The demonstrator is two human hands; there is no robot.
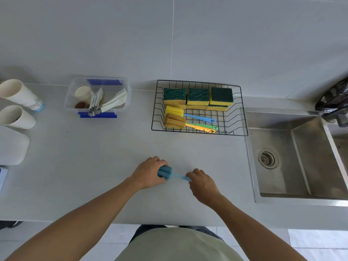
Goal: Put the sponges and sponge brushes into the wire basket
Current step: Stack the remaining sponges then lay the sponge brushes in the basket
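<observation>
A blue sponge brush (165, 172) lies low over the counter near the front edge. My left hand (148, 172) grips its foam head, and my right hand (202, 182) pinches the end of its thin blue handle. Behind them stands the black wire basket (243, 117). Inside it, green-and-yellow sponges (198, 97) are stacked along the back. A yellow sponge brush (174, 111) with a blue handle and two tan sponge brushes (175, 122) with green and orange handles lie in front of them.
A steel sink (299, 157) opens at the right, with a dark object (335, 97) above its far corner. A clear plastic box (98, 97) of utensils stands at back left. Two white cups (17, 106) lie at the far left beside a grey board (13, 146).
</observation>
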